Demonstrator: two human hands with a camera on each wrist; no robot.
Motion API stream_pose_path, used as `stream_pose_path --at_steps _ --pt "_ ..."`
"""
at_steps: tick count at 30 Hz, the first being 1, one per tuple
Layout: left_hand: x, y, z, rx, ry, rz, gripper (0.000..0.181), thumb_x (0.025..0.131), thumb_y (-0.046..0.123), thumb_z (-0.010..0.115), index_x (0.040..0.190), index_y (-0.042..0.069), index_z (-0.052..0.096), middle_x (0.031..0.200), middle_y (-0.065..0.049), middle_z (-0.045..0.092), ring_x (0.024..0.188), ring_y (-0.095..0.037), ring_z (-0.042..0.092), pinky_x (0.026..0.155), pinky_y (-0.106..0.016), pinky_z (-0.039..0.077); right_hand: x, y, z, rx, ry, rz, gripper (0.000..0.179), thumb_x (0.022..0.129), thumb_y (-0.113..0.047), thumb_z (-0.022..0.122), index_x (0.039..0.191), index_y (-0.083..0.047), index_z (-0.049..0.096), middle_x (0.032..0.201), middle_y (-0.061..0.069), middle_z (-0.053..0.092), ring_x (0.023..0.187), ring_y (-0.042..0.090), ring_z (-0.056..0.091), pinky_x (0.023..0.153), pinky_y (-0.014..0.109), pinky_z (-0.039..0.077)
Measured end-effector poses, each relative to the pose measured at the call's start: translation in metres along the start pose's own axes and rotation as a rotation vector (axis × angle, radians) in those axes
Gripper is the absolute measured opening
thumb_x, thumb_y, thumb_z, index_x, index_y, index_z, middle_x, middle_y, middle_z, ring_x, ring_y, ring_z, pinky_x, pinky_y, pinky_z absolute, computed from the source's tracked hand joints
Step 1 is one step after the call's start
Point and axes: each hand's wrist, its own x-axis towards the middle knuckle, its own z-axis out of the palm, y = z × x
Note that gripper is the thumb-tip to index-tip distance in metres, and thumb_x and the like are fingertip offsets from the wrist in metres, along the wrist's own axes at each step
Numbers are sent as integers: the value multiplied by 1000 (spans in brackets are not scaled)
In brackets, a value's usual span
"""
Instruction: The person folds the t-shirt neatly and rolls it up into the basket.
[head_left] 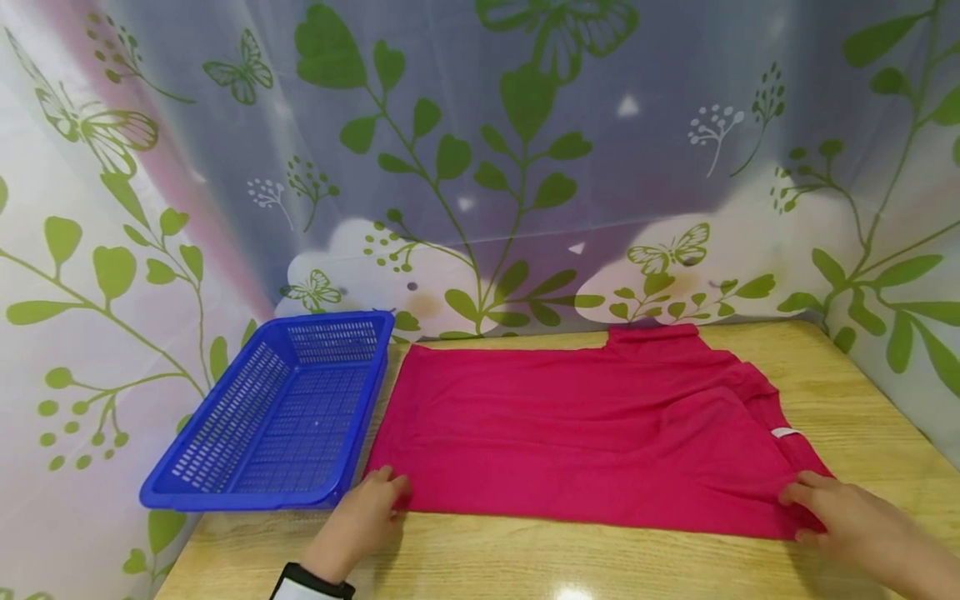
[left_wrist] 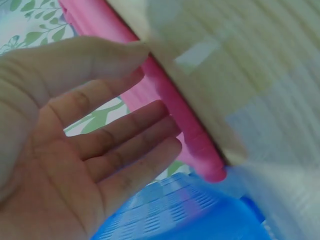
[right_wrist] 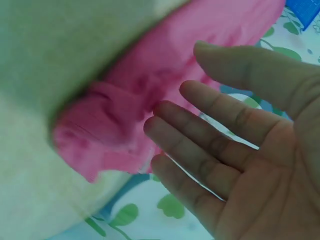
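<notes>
A crimson shirt (head_left: 570,433) lies flat on the wooden table, its neck end to the right with a small white label (head_left: 785,432). My left hand (head_left: 369,510) is at the shirt's near left corner; in the left wrist view its loosely straight fingers (left_wrist: 135,117) and thumb meet the fabric's edge without curling round it. At the near right corner, my right hand (head_left: 851,518) is beside the shoulder end. The right wrist view has its fingers (right_wrist: 200,145) spread and relaxed, the thumb apart, with no cloth between them.
A blue plastic basket (head_left: 352,450) with latticed sides stands left of the shirt, close to the left hand. Behind the table (head_left: 847,392) hangs a curtain (head_left: 450,192) printed with green leaves and butterflies, which also runs along both sides.
</notes>
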Motion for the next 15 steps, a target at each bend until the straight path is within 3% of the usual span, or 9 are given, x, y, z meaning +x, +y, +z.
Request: stream_pose_path --at_steps 3,7,12,15 --pt "0 -1 4 -18 -16 -20 25 61 2 74 74 12 55 73 2 49 65 -16 55 52 -29 43 -4 0 9 9 -67 37 26 69 -22 78 90 -16 64 91 -7 51 76 5 54 66 26 50" --pt "0 0 6 -40 -14 -22 24 62 3 75 72 13 55 73 2 48 63 -15 54 52 -29 43 -9 -3 14 50 -152 117 21 72 -23 76 87 -20 62 91 -6 47 78 7 51 65 28 49" --pt "-3 5 5 -52 -20 -15 26 59 -2 68 66 13 50 69 3 44 61 -11 46 50 -25 37 -15 -4 16 66 -101 114 25 74 -19 75 71 -23 50 78 -5 41 66 -2 38 57 20 38" --pt "-9 8 4 -62 -28 -24 28 58 -6 63 62 13 43 66 6 37 57 -7 34 48 -22 29 -19 -5 17 94 -125 134 29 76 -15 72 67 -20 44 74 -5 38 62 -1 34 55 19 32"
